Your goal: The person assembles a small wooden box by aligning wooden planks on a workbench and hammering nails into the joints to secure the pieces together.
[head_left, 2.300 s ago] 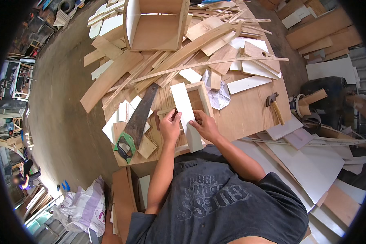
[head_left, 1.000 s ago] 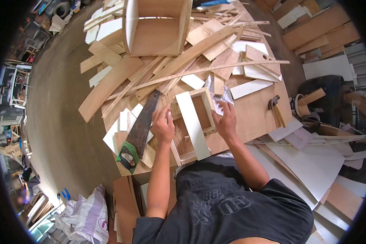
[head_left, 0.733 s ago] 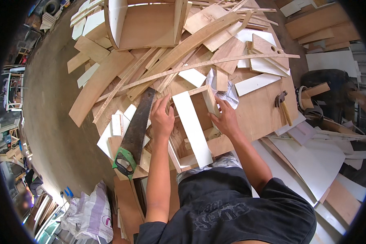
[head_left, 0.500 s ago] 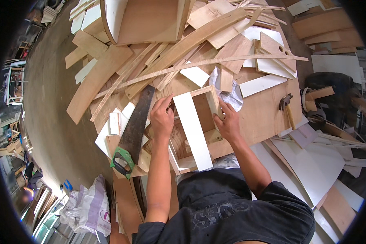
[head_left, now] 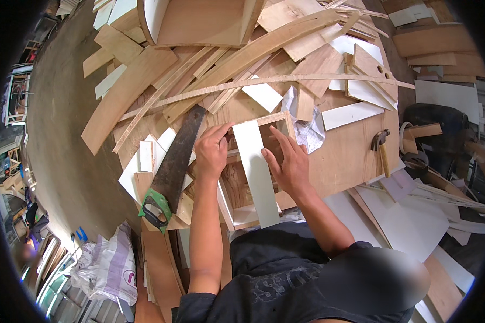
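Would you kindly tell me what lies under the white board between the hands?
An open wooden frame shows on both sides beneath the white board; the part directly underneath is hidden.

Table (head_left: 339, 167), one: its top was of pale brown wood. Floor (head_left: 59, 129), grey-brown: it ran wide off the table's left edge, and light glared palely on it beyond the near left corner. White framework (head_left: 19, 102): it stood across that floor, too small for me to make out. Boards (head_left: 442, 43), brown: these were stacked off the right edge, beside a grey ribbed surface (head_left: 483, 89). Panels (head_left: 415, 215), pale: several lay overlapping off the near right corner.
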### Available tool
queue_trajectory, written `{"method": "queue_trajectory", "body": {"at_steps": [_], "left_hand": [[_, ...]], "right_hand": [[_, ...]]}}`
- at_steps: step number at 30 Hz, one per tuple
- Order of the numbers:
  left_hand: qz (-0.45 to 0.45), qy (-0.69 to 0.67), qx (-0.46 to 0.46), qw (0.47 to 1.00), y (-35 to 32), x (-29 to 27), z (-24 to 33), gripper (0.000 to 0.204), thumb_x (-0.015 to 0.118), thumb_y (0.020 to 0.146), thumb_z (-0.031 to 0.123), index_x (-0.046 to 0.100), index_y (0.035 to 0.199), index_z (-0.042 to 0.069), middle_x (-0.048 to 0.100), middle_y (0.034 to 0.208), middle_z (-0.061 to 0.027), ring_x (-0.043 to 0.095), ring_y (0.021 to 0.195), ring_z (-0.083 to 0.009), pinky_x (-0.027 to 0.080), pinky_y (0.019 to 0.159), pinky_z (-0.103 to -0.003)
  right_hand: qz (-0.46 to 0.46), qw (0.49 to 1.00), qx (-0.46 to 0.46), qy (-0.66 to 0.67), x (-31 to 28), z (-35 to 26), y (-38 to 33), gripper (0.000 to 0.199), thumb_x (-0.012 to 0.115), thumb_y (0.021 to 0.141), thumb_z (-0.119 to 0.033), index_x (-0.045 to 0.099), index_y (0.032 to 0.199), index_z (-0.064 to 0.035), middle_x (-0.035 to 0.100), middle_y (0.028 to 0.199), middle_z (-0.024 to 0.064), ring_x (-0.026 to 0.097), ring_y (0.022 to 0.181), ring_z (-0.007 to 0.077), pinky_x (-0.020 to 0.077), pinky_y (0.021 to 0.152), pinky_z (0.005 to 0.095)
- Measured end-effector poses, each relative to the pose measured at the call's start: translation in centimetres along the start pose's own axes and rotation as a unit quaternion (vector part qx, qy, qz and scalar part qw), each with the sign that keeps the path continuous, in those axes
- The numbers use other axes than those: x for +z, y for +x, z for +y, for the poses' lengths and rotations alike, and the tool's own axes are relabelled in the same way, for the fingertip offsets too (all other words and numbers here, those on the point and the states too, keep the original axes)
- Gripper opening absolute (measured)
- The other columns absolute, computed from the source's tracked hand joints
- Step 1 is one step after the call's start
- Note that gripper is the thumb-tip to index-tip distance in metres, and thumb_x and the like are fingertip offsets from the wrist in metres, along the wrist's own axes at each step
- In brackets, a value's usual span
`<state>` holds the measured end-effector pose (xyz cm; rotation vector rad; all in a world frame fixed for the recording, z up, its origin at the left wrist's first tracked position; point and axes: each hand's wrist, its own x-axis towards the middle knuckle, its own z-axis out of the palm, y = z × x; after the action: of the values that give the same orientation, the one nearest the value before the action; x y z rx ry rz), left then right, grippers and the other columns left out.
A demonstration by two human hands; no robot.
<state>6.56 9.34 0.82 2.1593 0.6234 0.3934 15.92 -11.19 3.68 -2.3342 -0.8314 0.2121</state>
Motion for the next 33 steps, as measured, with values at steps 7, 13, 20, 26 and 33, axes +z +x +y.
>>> {"method": "queue_trajectory", "body": {"at_steps": [7,13,20,26,33], "left_hand": [[-0.003,-0.040,-0.010,0.999,0.2,-0.1,-0.7,0.051,0.059,0.078,-0.014,0.079,0.121,0.007,0.076,0.108,-0.0173,0.075,0.099,-0.0377,0.058,0.091,-0.042],[-0.019,-0.038,-0.002,0.999,0.5,-0.2,-1.3,0.053,0.058,0.078,-0.015,0.079,0.121,0.008,0.076,0.108,-0.0162,0.075,0.098,-0.0372,0.058,0.091,-0.041],[-0.019,-0.044,0.009,0.999,0.4,-0.2,-1.2,0.055,0.057,0.077,-0.015,0.078,0.122,0.007,0.076,0.112,-0.0170,0.075,0.102,-0.0377,0.058,0.095,-0.042],[-0.016,-0.057,-0.010,0.998,-0.1,-0.3,-1.6,0.049,0.063,0.083,-0.010,0.077,0.127,0.006,0.075,0.122,-0.0187,0.073,0.111,-0.0372,0.057,0.098,-0.042],[0.142,0.025,-0.020,0.989,-6.7,-2.8,1.0,0.036,0.078,0.094,0.006,0.075,0.130,0.003,0.073,0.130,-0.0138,0.066,0.124,-0.0362,0.053,0.107,-0.047]], "right_hand": [[-0.049,0.997,0.020,-0.055,1.2,-2.1,0.2,0.049,0.080,0.097,-0.034,0.072,0.139,-0.0095,0.074,0.085,0.0057,0.066,0.077,0.0254,0.0400,0.079,0.0432],[-0.028,0.998,-0.013,-0.046,1.3,-2.2,0.3,0.045,0.079,0.097,-0.033,0.075,0.135,-0.0088,0.067,0.077,0.0055,0.063,0.071,0.0249,0.0387,0.077,0.0417],[-0.020,1.000,0.017,-0.014,2.2,-2.1,-0.3,0.044,0.080,0.098,-0.030,0.074,0.135,-0.0083,0.062,0.075,0.0045,0.056,0.064,0.0258,0.0377,0.074,0.0394],[-0.037,0.989,0.094,0.111,2.3,-2.7,-0.2,0.045,0.077,0.100,-0.022,0.069,0.140,-0.0032,0.065,0.088,0.0107,0.061,0.073,0.0271,0.0488,0.073,0.0413],[0.002,0.988,0.077,0.137,-2.9,-1.2,-1.8,0.037,0.074,0.101,-0.014,0.070,0.136,-0.0026,0.073,0.105,0.0140,0.070,0.086,0.0247,0.0559,0.078,0.0371]]}}
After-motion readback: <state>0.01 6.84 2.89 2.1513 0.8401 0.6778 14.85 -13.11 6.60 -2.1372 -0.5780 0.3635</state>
